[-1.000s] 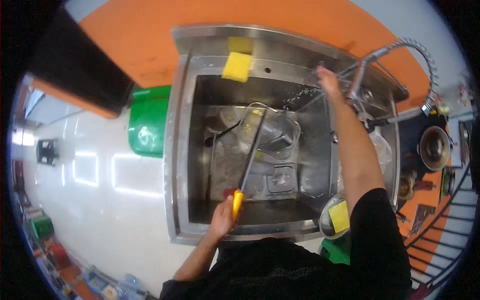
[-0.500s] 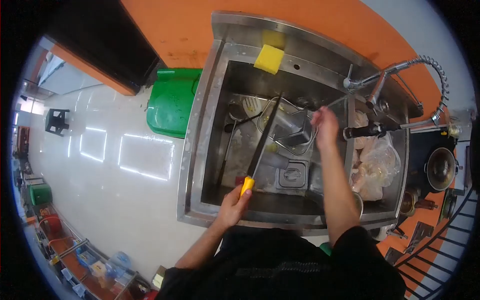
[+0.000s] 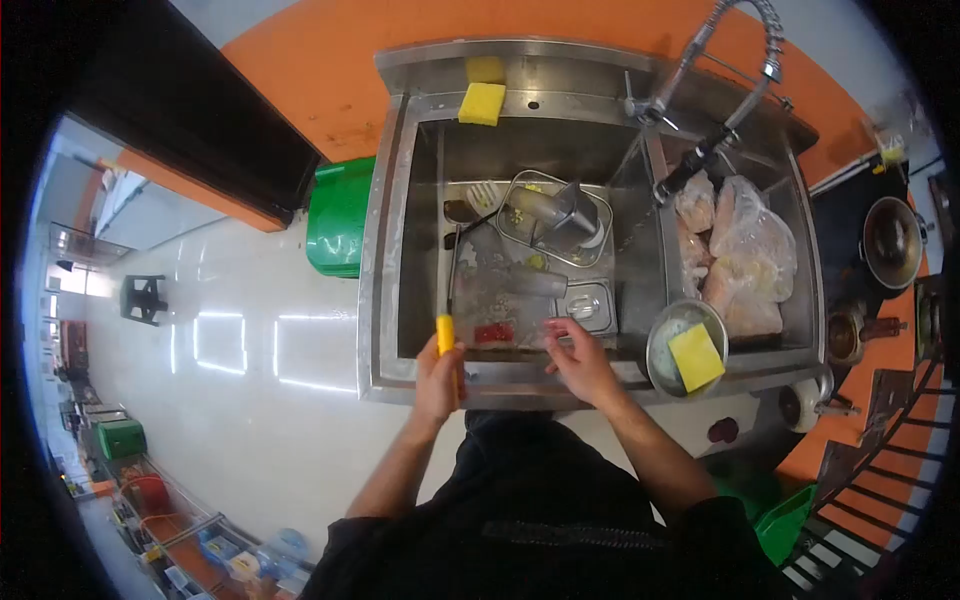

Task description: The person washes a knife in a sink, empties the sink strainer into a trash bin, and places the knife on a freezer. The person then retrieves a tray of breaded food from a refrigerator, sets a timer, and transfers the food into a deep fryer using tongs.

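My left hand (image 3: 436, 378) is wrapped round the yellow handle of a long knife (image 3: 445, 332). Its blade, seen nearly edge-on, points away over the left part of the sink basin (image 3: 480, 260). My right hand (image 3: 582, 368) hovers at the basin's front edge with its fingers apart, holding nothing. Beyond it lie a lidded steel container (image 3: 585, 305), a grey cylindrical container (image 3: 530, 281), and a wire-rimmed tray (image 3: 600, 215) with metal vessels. A slotted spatula (image 3: 483, 195) and a ladle (image 3: 460, 211) lie at the basin's back left.
A yellow sponge (image 3: 482, 104) sits on the back ledge. At the front right, a steel bowl (image 3: 660, 350) holds another yellow sponge (image 3: 697, 357). Bagged raw meat (image 3: 745, 250) fills the right basin, beneath a spring faucet (image 3: 700, 160). A green bin (image 3: 338, 220) stands left of the sink.
My left hand has turned the knife from slanting right to pointing straight ahead. My right hand has come back from near the faucet to the front edge. The view has shifted.
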A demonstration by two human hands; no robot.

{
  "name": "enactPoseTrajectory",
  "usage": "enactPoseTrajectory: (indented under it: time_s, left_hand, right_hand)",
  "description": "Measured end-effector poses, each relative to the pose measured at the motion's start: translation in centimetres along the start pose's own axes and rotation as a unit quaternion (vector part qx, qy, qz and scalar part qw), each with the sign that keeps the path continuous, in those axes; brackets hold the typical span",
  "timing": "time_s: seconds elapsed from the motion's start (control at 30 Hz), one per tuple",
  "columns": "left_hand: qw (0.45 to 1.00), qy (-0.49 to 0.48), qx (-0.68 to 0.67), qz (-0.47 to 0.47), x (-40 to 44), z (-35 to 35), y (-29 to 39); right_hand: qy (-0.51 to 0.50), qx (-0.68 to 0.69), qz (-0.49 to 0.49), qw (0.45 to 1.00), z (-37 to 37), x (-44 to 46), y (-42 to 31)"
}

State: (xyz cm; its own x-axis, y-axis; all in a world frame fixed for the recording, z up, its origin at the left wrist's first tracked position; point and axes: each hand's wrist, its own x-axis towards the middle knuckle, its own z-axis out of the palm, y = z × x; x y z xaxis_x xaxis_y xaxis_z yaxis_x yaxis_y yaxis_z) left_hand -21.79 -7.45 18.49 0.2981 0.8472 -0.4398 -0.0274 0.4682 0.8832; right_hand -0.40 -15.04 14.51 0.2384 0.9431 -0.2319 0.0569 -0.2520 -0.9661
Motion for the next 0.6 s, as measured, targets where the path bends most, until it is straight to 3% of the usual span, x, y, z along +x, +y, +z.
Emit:
enactPoseTrajectory:
  time_s: [0.1, 0.13, 0.23, 0.3, 0.33, 0.4, 0.47, 0.5, 0.53, 0.6]
  left_hand:
    - [0.993, 0.058, 0.062, 0.076, -2.5, -2.5, 0.1]
    - [0.994, 0.065, 0.026, 0.087, -3.7, -3.2, 0.5]
    - [0.988, 0.046, 0.111, 0.100, -6.9, -6.9, 0.3]
    - [0.988, 0.067, 0.096, 0.103, -8.4, -7.7, -1.1]
    - [0.985, 0.077, 0.141, 0.059, -8.9, -7.9, -1.7]
    - [0.975, 0.030, 0.192, 0.108, -9.0, -6.8, -3.4]
    - [0.988, 0.041, 0.121, 0.087, -9.4, -3.1, -2.9]
    - [0.986, -0.026, 0.105, 0.130, -8.8, -2.7, -3.3]
    - [0.981, 0.005, 0.019, 0.191, -7.7, -1.4, -5.1]
    - [0.994, -0.043, 0.030, 0.095, -5.5, -2.0, -6.6]
  right_hand:
    - [0.017, -0.047, -0.015, 0.999, -1.0, -2.2, 1.4]
    - [0.000, -0.101, -0.008, 0.995, -1.4, -2.7, 1.8]
    - [0.050, -0.172, -0.112, 0.977, -0.1, -3.8, 2.3]
    - [0.002, -0.107, -0.073, 0.992, 1.9, -5.2, 0.9]
    - [-0.028, -0.078, -0.058, 0.995, 3.1, -6.0, -1.0]
    - [-0.135, 0.031, -0.011, 0.990, 5.9, -6.8, -2.4]
    - [-0.240, 0.101, -0.018, 0.965, 8.8, -7.7, -2.4]
    - [-0.200, 0.059, -0.010, 0.978, 10.1, -8.5, -2.9]
    - [-0.155, 0.018, -0.006, 0.988, 11.1, -9.0, -3.2]
    - [-0.108, 0.179, -0.008, 0.978, 13.0, -8.5, -2.7]
